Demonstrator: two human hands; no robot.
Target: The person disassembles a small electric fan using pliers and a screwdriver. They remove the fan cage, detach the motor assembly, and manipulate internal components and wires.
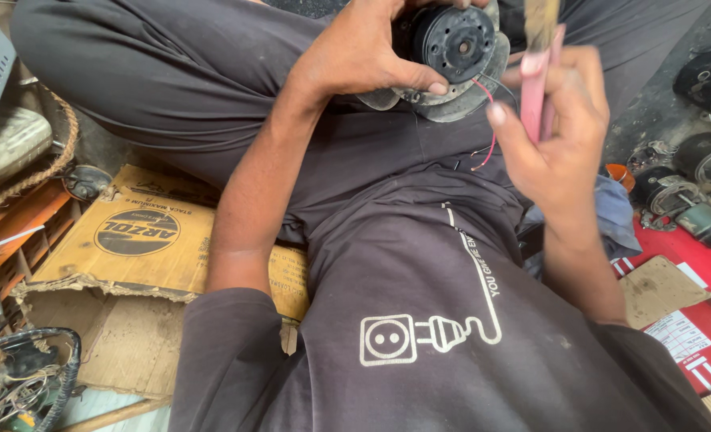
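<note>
While sitting cross-legged, left hand [359, 52] gripping a round black motor [451, 48] (red wire [490, 132] dangling), right hand [559, 136] clamping a pink-handled brush [538, 80] just right of it.

A flattened brown cardboard box [139, 248] with a round black print lies on the floor at left, near an orange wooden crate [11, 232]. A wire fan guard [27, 376] sits at near left. At right, dark motor parts [695, 164] lie beside a red sheet [691, 328]
</note>
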